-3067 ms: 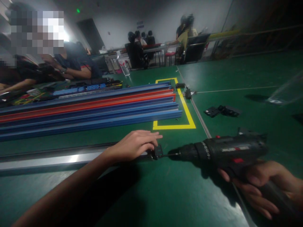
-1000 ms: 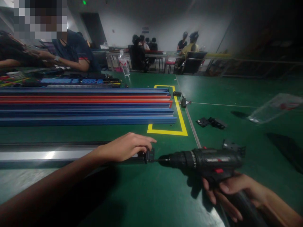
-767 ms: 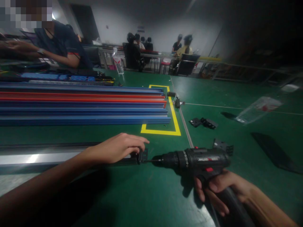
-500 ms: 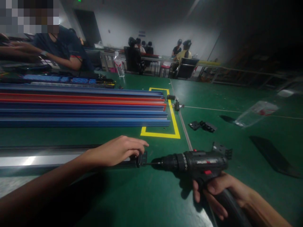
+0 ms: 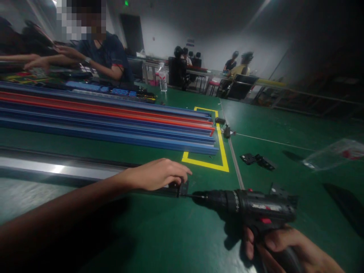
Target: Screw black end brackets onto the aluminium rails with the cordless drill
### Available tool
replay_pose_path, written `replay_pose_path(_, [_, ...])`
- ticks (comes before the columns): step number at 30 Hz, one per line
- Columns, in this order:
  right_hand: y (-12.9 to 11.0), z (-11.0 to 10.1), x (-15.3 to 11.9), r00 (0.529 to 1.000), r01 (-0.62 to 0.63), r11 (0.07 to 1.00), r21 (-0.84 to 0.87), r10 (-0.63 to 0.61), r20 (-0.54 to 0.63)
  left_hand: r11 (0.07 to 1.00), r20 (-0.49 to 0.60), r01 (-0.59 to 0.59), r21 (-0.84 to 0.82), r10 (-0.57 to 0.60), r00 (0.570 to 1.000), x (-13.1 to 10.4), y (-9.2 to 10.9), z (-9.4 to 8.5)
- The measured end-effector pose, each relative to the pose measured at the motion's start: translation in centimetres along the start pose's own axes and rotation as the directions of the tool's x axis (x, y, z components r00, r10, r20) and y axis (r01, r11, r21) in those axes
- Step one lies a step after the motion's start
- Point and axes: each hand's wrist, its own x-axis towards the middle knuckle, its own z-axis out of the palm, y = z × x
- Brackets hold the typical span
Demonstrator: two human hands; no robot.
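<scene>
My right hand (image 5: 284,242) is wrapped round the handle of a black cordless drill (image 5: 261,206), which points left. The drill's long thin bit meets a small black end piece (image 5: 183,189) at the right end of a long silver and black profile (image 5: 85,171). My left hand (image 5: 159,174) lies over that end, its fingers bent round the black piece and the index finger stretched out to the right. The undersides of the left fingers are hidden.
Blue profiles (image 5: 170,144) and red profiles (image 5: 142,115) lie behind, ending inside a yellow tape outline (image 5: 225,153). Black brackets (image 5: 257,161) and a tilted plastic bottle (image 5: 335,153) are at the right. Across the table (image 5: 159,235) sits a person (image 5: 105,57).
The whole view has shifted, so the hands, drill and profiles appear farther right and the profiles slant more. The drill bit is still at the black end piece.
</scene>
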Motion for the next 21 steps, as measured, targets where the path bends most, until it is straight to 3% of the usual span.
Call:
replay_pose_path(10, [0.1,-0.5,-0.1,0.998,0.031,0.998,0.06,-0.034,0.059,1.0,-0.012,-0.012,0.023,0.013,1.0,0.2,0.3,0.0])
replay_pose_path(21, [-0.4,0.5,-0.1,0.996,0.082,0.995,-0.05,-0.081,0.026,1.0,-0.017,-0.011,0.01,0.011,1.0,0.1,-0.2,0.2])
